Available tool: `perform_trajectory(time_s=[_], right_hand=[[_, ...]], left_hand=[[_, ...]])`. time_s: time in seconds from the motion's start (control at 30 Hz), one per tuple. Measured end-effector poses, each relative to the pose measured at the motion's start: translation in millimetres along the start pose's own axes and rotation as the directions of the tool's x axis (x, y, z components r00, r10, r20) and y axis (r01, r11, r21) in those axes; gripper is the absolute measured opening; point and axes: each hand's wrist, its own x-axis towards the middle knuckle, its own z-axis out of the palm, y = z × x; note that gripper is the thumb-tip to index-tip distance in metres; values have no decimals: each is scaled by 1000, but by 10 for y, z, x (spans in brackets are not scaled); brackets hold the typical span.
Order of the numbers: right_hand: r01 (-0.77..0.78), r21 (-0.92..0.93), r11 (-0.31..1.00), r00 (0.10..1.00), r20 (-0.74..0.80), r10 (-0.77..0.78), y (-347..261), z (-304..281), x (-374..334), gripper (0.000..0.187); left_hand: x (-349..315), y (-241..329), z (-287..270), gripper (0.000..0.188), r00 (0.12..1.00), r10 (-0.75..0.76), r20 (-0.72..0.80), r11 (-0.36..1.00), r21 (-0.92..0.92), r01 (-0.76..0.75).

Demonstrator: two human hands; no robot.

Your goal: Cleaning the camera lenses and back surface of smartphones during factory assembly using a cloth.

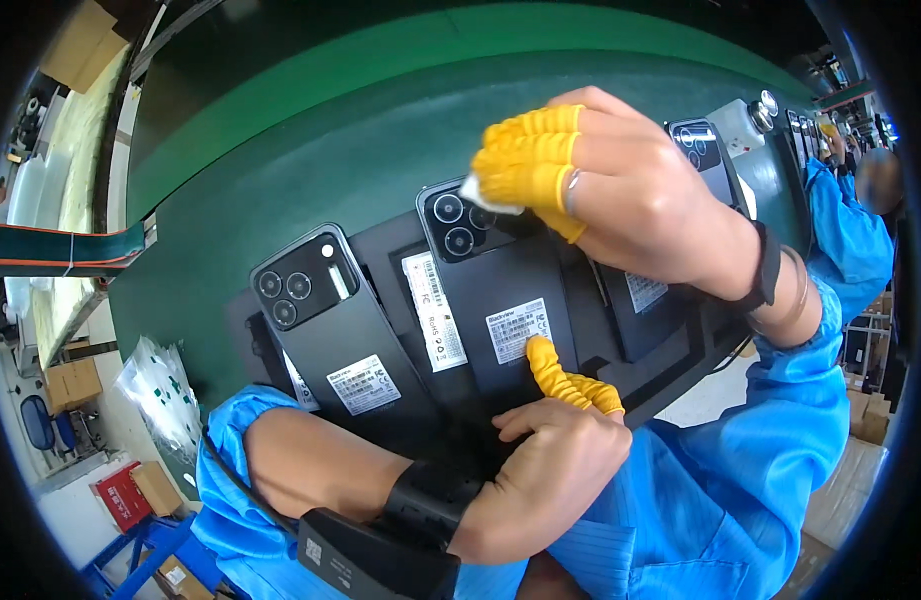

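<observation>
Three black smartphones with camera clusters lie back up in front of me; the middle smartphone (481,300) is under both hands. My left hand (541,470) has yellow finger covers and presses a fingertip on that phone's white label (521,330), the other fingers bent together. Over its camera cluster, my right hand (601,170), also in yellow finger covers, is closed on a small white wipe (489,197), partly hidden by the fingers. The left smartphone (326,310) lies beside my left forearm. Another smartphone (701,150) is partly covered by my right hand.
A dark tray (391,245) lies under the phones on the green table (301,180). A white printed strip (434,310) sits between two phones. Clear plastic bags (161,395) rest at left. A metal-capped bottle (746,125) stands far right, near a blue-sleeved person (851,220).
</observation>
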Motion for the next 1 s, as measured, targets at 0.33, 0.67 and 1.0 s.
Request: perform_trajectory(time_s=[0.33,0.67,1.0], right_hand=[[-11,-54,998,999,-46,9,51,-96,44,30],[35,10,999,986,-166,-33,128,84,32,14],[13,29,999,982,-190,-8,168,129,20,17]], left_hand=[[12,-2,-1,11,999,22,23,998,52,-24],[1,-30,-11,9,1000,25,-12,999,-24,-26],[-2,-4,13,9,999,4,-38,1000,-10,-5]])
